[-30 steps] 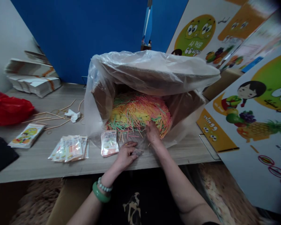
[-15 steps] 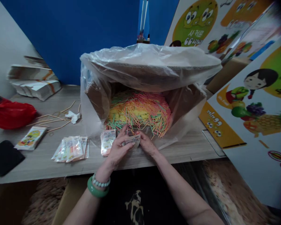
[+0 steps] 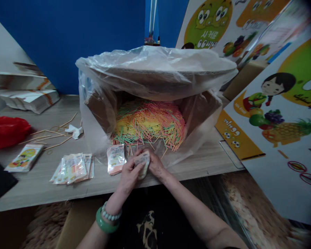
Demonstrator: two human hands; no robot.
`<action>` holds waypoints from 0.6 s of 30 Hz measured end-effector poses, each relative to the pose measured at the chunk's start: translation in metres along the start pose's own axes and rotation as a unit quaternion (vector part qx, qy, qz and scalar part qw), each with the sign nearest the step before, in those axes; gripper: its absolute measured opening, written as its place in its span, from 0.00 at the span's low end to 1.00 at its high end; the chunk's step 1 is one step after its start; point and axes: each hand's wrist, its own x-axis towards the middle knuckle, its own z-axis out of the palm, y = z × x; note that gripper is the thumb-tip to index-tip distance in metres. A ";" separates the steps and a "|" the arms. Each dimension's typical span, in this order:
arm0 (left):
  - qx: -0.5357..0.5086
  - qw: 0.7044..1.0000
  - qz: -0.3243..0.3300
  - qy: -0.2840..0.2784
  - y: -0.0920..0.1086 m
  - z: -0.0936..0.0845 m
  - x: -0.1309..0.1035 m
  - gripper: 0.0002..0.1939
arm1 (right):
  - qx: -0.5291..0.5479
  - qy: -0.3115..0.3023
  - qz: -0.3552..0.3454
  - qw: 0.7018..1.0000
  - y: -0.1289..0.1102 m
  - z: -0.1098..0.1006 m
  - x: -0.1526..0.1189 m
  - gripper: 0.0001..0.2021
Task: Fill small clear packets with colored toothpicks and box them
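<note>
Head view, left grip and right grip grasping packet, partly hidden, print illegible

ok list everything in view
plastic-lined carton: 1, brown, centre
sticks: many, multicoloured, inside carton
held packet: 1, pale, front
packet stack: 1, white, front
fanned packets: several, clear, left
picture packet: 1, white, left
strips: several, tan, left
tissue: 1, white, left
sheet pile: 1, white, back left
bag: 1, red, left
flat item: 1, black, left
printed boxes: several, white, right
table: 1, grey, underneath
partition: count unclear, blue, back
bracelets: 2, green, left wrist
left hand: 1, holding packet
right hand: 1, against packet
</note>
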 end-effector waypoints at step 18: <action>-0.125 0.986 -0.098 -0.050 0.000 -0.010 0.028 0.22 | -0.086 0.067 0.014 0.994 0.001 -0.016 0.006 0.10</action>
